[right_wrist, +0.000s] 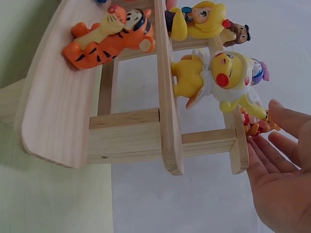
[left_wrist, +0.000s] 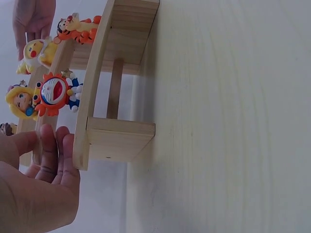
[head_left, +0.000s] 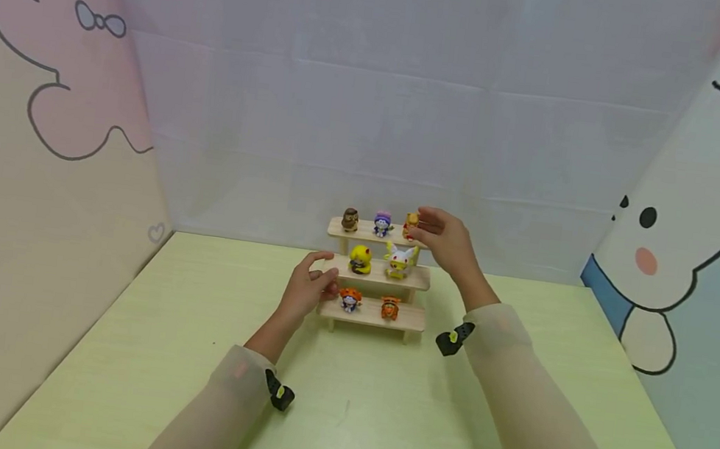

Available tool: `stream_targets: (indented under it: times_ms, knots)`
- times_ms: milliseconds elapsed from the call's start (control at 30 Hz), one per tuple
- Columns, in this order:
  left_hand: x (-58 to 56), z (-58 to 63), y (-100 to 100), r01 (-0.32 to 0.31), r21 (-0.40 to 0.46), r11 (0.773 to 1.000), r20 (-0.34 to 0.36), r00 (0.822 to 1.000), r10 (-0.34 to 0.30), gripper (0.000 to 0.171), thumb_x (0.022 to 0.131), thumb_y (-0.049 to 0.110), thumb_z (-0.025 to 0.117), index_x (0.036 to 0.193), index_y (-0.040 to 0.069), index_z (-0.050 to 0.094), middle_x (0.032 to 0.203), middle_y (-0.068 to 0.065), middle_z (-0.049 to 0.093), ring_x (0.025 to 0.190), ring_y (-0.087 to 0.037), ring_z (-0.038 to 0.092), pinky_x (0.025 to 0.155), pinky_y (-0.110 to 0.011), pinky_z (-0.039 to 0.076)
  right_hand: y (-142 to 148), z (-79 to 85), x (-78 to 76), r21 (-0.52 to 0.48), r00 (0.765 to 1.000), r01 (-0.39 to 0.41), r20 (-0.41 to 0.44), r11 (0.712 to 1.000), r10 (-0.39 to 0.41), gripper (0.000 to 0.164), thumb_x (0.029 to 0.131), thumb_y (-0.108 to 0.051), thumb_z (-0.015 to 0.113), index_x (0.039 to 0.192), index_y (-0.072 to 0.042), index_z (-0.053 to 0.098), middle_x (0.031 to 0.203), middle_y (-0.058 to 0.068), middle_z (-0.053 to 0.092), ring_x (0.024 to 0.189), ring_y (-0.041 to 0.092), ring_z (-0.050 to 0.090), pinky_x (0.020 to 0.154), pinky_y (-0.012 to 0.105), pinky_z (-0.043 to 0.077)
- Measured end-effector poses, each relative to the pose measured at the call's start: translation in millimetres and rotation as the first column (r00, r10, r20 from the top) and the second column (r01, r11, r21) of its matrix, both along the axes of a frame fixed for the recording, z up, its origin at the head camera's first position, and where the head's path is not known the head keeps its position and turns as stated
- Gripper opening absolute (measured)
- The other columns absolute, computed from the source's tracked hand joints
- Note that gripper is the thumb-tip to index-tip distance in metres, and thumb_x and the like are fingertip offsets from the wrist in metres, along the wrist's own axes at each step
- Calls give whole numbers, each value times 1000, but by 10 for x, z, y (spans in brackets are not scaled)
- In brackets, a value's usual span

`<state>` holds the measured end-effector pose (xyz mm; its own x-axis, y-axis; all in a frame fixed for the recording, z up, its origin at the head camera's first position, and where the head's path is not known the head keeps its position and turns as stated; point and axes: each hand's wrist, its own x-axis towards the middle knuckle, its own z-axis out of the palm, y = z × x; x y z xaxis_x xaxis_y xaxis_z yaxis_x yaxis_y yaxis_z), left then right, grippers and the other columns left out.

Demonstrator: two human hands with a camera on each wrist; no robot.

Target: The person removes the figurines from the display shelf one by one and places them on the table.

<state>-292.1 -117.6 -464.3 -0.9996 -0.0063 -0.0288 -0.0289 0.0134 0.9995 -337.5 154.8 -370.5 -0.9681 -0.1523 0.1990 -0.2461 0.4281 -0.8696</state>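
Note:
A three-tier wooden display stand (head_left: 372, 315) carries small toy figures. My left hand (head_left: 306, 289) is at its left side; in the left wrist view, the thumb and fingers of this hand pinch the end of the middle shelf (left_wrist: 36, 156). Close by stand a figure in an orange crab hood (head_left: 350, 300) and a yellow-haired figure (head_left: 360, 259). At the top shelf's right end, my right hand (head_left: 447, 242) is beside a yellow bear figure in red (head_left: 410, 226), fingers spread loosely around it. That bear is partly hidden in the right wrist view.
On the top shelf are also a brown owl figure (head_left: 350, 220) and a purple-hatted figure (head_left: 382, 224). A white-hooded yellow figure (head_left: 398, 262) is on the middle shelf, a tiger figure (head_left: 390, 308) on the lowest. The stand rests on a pale wooden table (head_left: 345, 415) before a white cloth backdrop (head_left: 375, 93).

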Motion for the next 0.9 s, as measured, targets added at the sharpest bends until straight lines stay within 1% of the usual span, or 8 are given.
stream_targets:
  times_ms: [167, 267, 467, 700, 900]
  knots:
    - [15, -2, 12, -15, 7, 1000, -14, 1000, 15, 38, 103, 11, 66, 140, 12, 58, 73, -6, 67, 68, -16, 67, 67, -28, 61, -22, -19, -66, 14, 1000, 5, -18, 1000, -5, 51, 100, -20, 71, 146, -2, 56, 141, 19, 61, 130, 36, 58, 109, 50, 49]
    - [21, -10, 15, -16, 18, 1000, -25, 1000, 16, 38, 103, 10, 66, 140, 11, 58, 73, -7, 67, 68, -16, 67, 66, -27, 61, -37, -38, -71, 13, 999, 14, -30, 1000, -13, 49, 100, -20, 71, 143, -2, 58, 137, 19, 63, 127, 35, 61, 107, 49, 50]
    - [31, -12, 16, -25, 12, 1000, -37, 999, 25, 37, 103, 11, 66, 139, 12, 58, 73, -7, 66, 68, -16, 66, 66, -27, 61, -64, -57, -75, 6, 999, 39, -36, 999, -38, 44, 101, -20, 71, 140, -3, 60, 134, 17, 65, 124, 34, 63, 104, 48, 52]
    - [42, 7, 18, -28, -19, 999, -33, 999, 28, 36, 104, 13, 64, 140, 12, 58, 73, -6, 67, 69, -16, 67, 67, -26, 60, -87, -54, -70, 5, 998, 59, -26, 998, -59, 39, 101, -19, 69, 138, -6, 62, 131, 16, 67, 122, 32, 64, 105, 47, 52]
    - [32, 1, 21, -26, -16, 1000, -33, 999, 26, 36, 104, 12, 64, 139, 12, 58, 73, -5, 66, 68, -15, 66, 66, -25, 60, -85, -45, -77, -3, 998, 69, -8, 998, -69, 38, 102, -18, 68, 138, -7, 63, 132, 15, 66, 122, 31, 63, 105, 46, 52]
